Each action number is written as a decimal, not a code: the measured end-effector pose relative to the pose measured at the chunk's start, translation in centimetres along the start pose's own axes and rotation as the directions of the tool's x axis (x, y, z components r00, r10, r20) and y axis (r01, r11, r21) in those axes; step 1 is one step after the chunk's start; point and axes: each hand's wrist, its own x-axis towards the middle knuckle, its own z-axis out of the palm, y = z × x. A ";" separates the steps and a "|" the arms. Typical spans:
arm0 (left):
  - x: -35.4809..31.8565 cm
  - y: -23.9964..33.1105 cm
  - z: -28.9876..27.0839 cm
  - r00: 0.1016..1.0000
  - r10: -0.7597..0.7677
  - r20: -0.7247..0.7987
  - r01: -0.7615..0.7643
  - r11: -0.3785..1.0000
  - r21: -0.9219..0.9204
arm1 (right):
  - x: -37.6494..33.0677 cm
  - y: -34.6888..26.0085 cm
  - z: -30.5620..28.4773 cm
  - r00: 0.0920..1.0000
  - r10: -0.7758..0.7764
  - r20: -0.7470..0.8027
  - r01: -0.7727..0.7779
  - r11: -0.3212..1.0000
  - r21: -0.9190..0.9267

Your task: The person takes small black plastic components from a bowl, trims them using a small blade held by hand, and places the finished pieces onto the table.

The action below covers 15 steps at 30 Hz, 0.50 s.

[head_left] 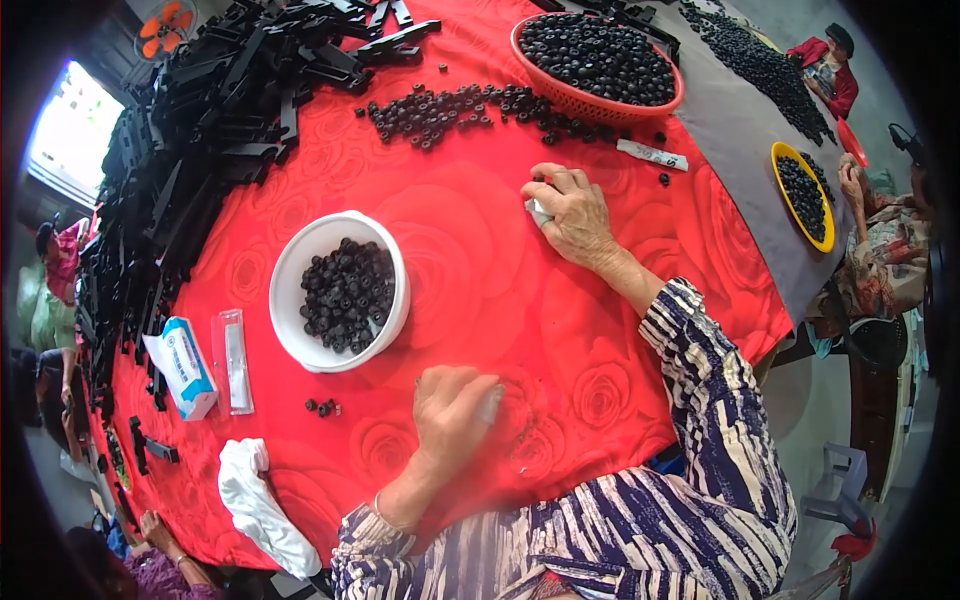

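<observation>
White bowl (290, 290) of small black rings (347, 295) stands on the table (470, 290), which is covered with a red rose-patterned cloth; the bowl lies left of centre, between the two hands and nearer the left one.

Left hand (452, 410): rests palm down on the cloth just below and to the right of the bowl, fingers curled inward. A pale object shows at the fingertips (too blurred to identify), so whether the hand grips anything cannot be told.

Right hand (572, 212): rests on the cloth further up the table, well apart from the bowl, fingers bent and closed around a small white object (538, 212) that protrudes at the thumb side.

Surrounding items:
- Red basket (600, 100) full of black rings, at the far edge, with loose rings (450, 108) strewn beside it.
- Pile of black plastic strips (210, 110) along the left side.
- White-and-blue box (180, 365) and clear packet (235, 362), left of the bowl.
- White cloth (262, 505) near the lower edge.
- Yellow tray (802, 195) of rings, at the right.
</observation>
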 end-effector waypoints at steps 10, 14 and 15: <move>0.0 0.1 0.4 1.000 0.021 -0.017 -0.022 0.998 -0.051 | -5.1 -7.9 -1.9 0.974 -0.211 0.079 0.196 0.967 0.165; -0.5 -0.2 0.1 1.000 0.029 0.006 -0.029 0.999 -0.014 | -6.1 -10.0 -1.7 0.953 -0.300 0.046 0.286 0.938 0.198; -0.4 -0.1 0.0 1.000 0.021 0.004 -0.021 1.000 0.010 | -5.9 -10.0 -2.2 0.941 -0.337 -0.031 0.335 0.914 0.229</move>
